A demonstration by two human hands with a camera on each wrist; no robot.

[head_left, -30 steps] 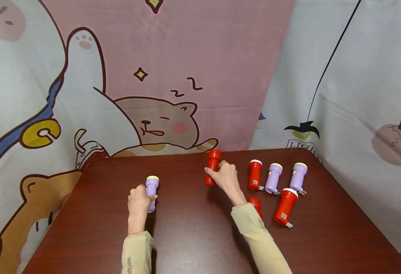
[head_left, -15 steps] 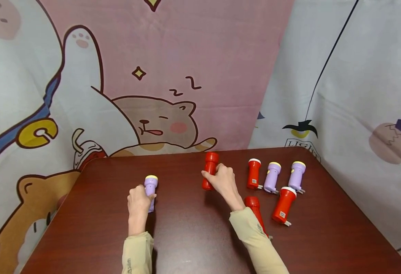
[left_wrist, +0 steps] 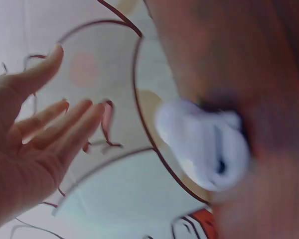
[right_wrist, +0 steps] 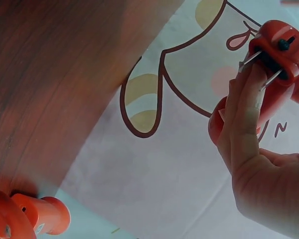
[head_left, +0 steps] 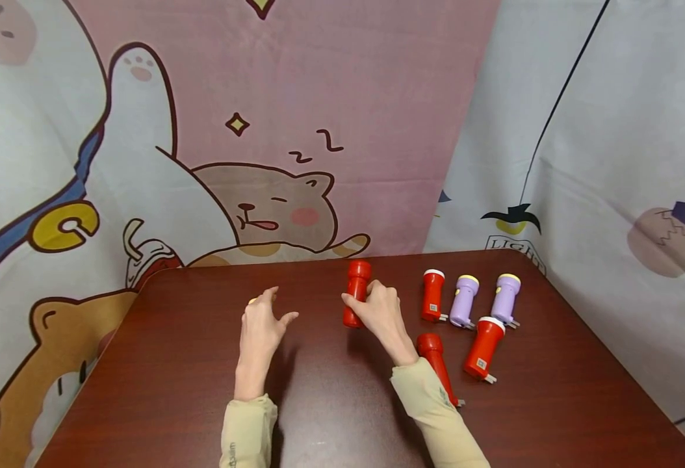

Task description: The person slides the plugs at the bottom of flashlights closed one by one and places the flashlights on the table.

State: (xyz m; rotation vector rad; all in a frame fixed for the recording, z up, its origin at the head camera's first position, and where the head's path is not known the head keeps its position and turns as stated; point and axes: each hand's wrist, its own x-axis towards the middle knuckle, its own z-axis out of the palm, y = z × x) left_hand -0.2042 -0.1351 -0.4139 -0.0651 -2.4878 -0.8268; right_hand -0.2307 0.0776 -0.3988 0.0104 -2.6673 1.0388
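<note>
My left hand (head_left: pixel 262 333) is raised with its fingers spread, thumb apart, and holds nothing. A purple flashlight (left_wrist: pixel 204 144) stands blurred on the table beside that hand in the left wrist view; the head view shows just a bit of its yellow rim past the hand. With fingers and thumb wrapped round it, my right hand (head_left: pixel 385 315) grips a red flashlight (head_left: pixel 358 276) above the table. Two metal plug prongs stick out of this flashlight's (right_wrist: pixel 284 42) end in the right wrist view, and the fingers cover part of its body.
On the right of the brown table (head_left: pixel 331 403) lie a red flashlight (head_left: pixel 433 296), two purple flashlights (head_left: pixel 464 301) and another red flashlight (head_left: pixel 485 348). One more red flashlight (head_left: pixel 436 361) is partly hidden by the right sleeve. A printed cloth (head_left: pixel 401 130) hangs behind the table.
My left hand has let go of the purple flashlight, spread its fingers and moved up and right. The right hand has shifted slightly left and down with the red flashlight.
</note>
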